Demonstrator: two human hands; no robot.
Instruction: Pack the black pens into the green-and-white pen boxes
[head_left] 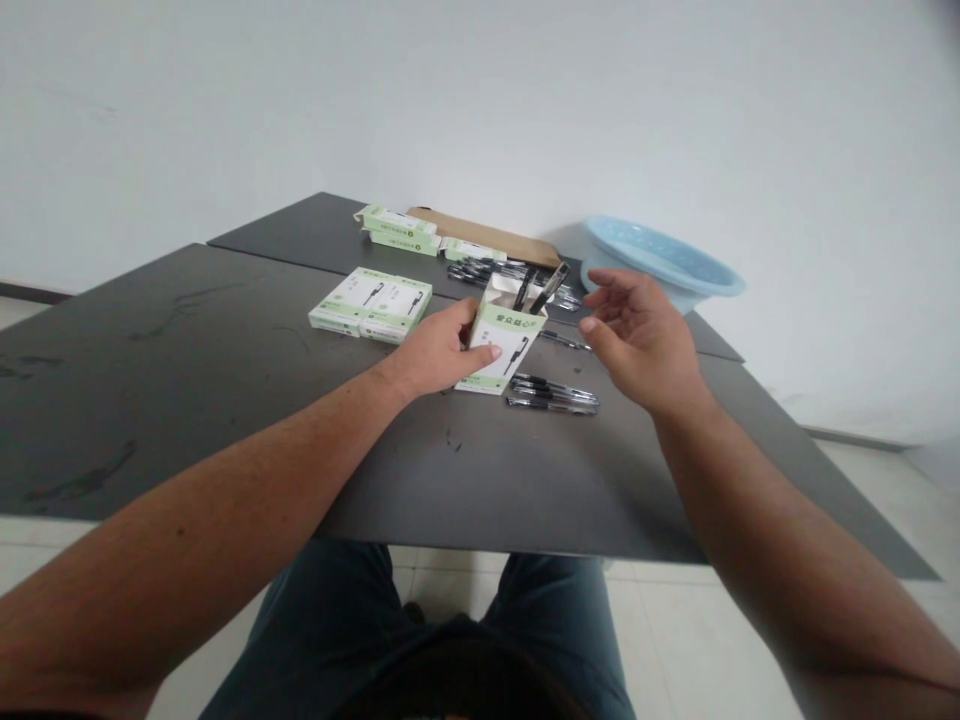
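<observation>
Left hand [442, 348]: I am gripping a tilted green-and-white box [491, 350] over the dark table [420, 480], thumb pressing its front, pens [553, 287] protruding. Right hand [645, 340]: I am holding it half-open, gripping nothing, fingers curling towards the pens, apart from them.

This looks like a plain indoor workroom or office; which of the two cannot be told. A white wall [480, 100] rises at the far side, above pale floor tiles [667, 640]. The dark counter [225, 350], smudged at left, carries green-and-white pen boxes [371, 303], loose pens [553, 393] and, far right, a light blue basin [727, 282].
</observation>
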